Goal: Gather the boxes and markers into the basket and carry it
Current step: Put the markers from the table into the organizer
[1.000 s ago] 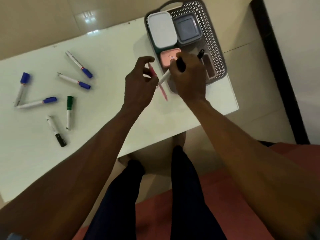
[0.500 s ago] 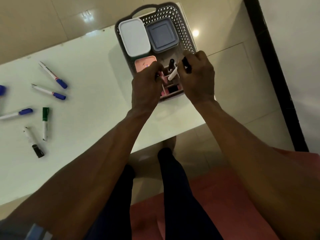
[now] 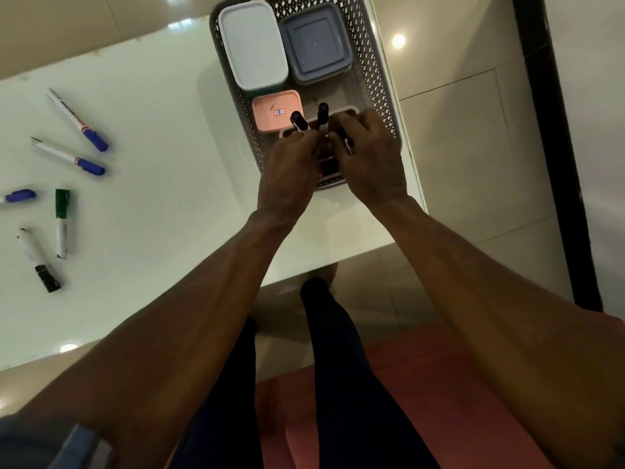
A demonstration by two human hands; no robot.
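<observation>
White table (image 3: 162, 184), loose markers on its left part, all lying flat and apart from the basket. Far left edge: blue-capped marker (image 3: 18, 196), partly cut off. Near-left: black-capped marker (image 3: 39, 260), beside it the green-capped marker (image 3: 62, 223). Farther back, two more blue-capped markers (image 3: 78, 121) (image 3: 69, 157), roughly parallel.

Grey perforated basket (image 3: 378, 82) at the table's far right corner. Inside, far side: white box (image 3: 252, 44) left, grey box (image 3: 316, 42) right, touching. Nearer: pink box (image 3: 277, 110).

Left hand (image 3: 287, 174) over the basket's near end, fingers closed on a black-capped marker (image 3: 299, 120) standing upright. Second black-capped marker (image 3: 323, 115) upright between the hands; which hand holds it, can't tell. Right hand (image 3: 370, 160) just beside the left, curled around another dark marker (image 3: 346, 143), over the basket's near-right part.
</observation>
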